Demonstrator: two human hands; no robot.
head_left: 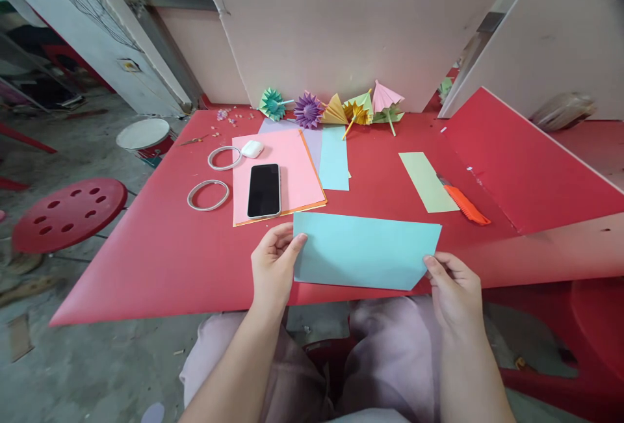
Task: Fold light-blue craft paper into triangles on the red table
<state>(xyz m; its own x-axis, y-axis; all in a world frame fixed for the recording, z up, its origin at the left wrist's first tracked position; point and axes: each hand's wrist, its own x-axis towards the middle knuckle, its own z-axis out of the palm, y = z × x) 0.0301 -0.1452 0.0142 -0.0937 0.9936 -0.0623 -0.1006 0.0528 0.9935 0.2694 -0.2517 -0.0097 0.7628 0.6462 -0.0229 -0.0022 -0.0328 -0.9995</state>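
on the far left, well apart from the left hand, a red stool (68, 215) with round holes in its seat stands on the floor, and a bucket (143, 136) with a pale lid stands farther off, by the corner of the red table (141, 273). on that corner, beyond the left hand, small pink bits (229, 114) are scattered; near them lies a thin item (194, 141), perhaps small scissors, too blurred to be sure. nearer the left hand, to its left, lie two pale rings (208, 208), one behind the other. just beyond the left hand, a pink sheet (295, 163) tops a small stack, with a phone (264, 190) face up on it, screen dark, and a white case (252, 149) behind the phone.

the person's left hand (273, 260) pinches the left edge of a blue sheet (365, 251), thumb on top and fingers curled behind. the sheet stretches between the two hands at the near edge of the table. beyond it lie a purple sheet (314, 147) and a narrower blue strip (335, 160), and behind these a row of folded paper pieces (308, 110) sits by the wall, with a pink paper umbrella (386, 97) at the right end. the right hand (453, 286) grips the right edge of the blue sheet between thumb and fingers. beyond the right hand lie a pale green strip (429, 182) and, at its right edge, an orange cutter (468, 205). farther right, a red panel (531, 163) slants upward.
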